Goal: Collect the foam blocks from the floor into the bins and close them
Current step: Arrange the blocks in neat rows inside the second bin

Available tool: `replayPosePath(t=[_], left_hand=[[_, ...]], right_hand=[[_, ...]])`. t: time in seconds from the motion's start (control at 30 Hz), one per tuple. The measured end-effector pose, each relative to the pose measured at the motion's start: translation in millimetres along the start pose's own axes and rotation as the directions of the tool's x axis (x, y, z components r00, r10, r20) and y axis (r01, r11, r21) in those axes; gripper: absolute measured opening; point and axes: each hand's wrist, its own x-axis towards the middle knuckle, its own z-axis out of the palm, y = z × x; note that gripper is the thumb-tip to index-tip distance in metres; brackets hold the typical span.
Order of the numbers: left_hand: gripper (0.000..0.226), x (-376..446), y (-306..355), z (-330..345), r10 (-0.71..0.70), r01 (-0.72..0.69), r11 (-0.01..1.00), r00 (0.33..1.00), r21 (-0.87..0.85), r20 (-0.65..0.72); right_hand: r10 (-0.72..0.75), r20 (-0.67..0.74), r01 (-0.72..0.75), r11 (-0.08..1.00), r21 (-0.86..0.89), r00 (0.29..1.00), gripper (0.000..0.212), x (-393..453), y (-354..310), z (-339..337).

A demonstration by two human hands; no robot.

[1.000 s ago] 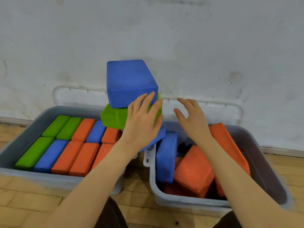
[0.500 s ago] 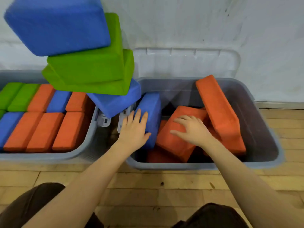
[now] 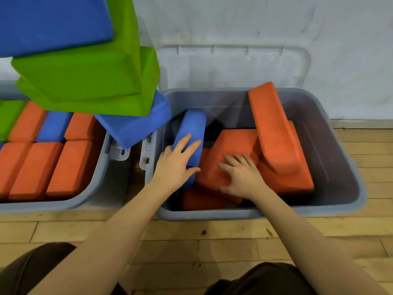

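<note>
We see two grey bins side by side on a wooden floor [image 3: 191, 241], in front of a white wall [image 3: 276, 22].

The right bin [image 3: 344, 188] is open, and its pale lid [image 3: 234, 64] stands leaning against the wall behind it. Inside it a blue block [image 3: 192, 126] stands on edge against the left wall. Our left hand [image 3: 174, 165] lies on this block, the fingers straight along its face and the thumb hooked round its near edge, so this grip is grasping the blue block.

Just beside it, our right hand [image 3: 242, 173] rests on a tilted orange block [image 3: 229, 145] in the middle of the bin. The fingers are spread over its top and curl over its near left edge, so this grip holds the orange block lightly. A long orange block [image 3: 274, 128] lies slanted across the back, its far end raised to the rim, resting on another orange block [image 3: 293, 184] below it. One more orange piece [image 3: 202, 199] lies at the bottom near the front wall.

The left bin [image 3: 100, 173] is packed with flat rows of orange, blue and green blocks [image 3: 42, 162]. A loose stack [image 3: 85, 67] rises over the gap between the bins: a blue block at the bottom resting on the rims, two green ones on it, and a large blue one on top, close to the camera.

Dark trousers [image 3: 38, 267] show at the bottom edge.
</note>
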Motion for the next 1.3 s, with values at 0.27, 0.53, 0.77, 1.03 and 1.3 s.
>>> replayPosePath(t=[0.27, 0.53, 0.77, 1.03, 1.3], left_hand=[[0.070, -2.8, 4.4, -35.8, 0.100, -0.172, 0.955, 0.954, -0.244, -0.282], [0.067, 17.5, 49.1, -114.6, 0.184, -0.337, 0.909, 0.854, -0.247, -0.486], [0.067, 29.4, 78.8, -192.0, 0.158, -0.455, 0.841, 0.723, -0.292, -0.672], [0.069, 9.4, 44.0, -291.2, 0.193, -0.540, 0.781, 0.686, -0.314, -0.701], [0.071, -29.2, -46.9, -333.0, -0.091, -0.314, 0.894, 0.572, -0.320, -0.815]], right_hand=[[-0.021, -0.311, 0.149, 0.907, 0.393, 0.950, 0.113, 0.7, -10.5, -41.4], [0.066, -0.504, 0.296, 0.741, 0.603, 0.861, 0.093, -26.4, -19.0, -120.5], [0.078, -0.704, 0.416, 0.759, 0.501, 0.706, 0.068, -35.3, -31.3, -190.9], [0.028, -0.881, 0.551, 0.771, 0.320, 0.472, 0.054, -20.9, -85.6, -268.8], [-0.215, -0.936, 0.608, 0.794, -0.001, 0.280, 0.042, 25.6, -179.2, -311.6]])
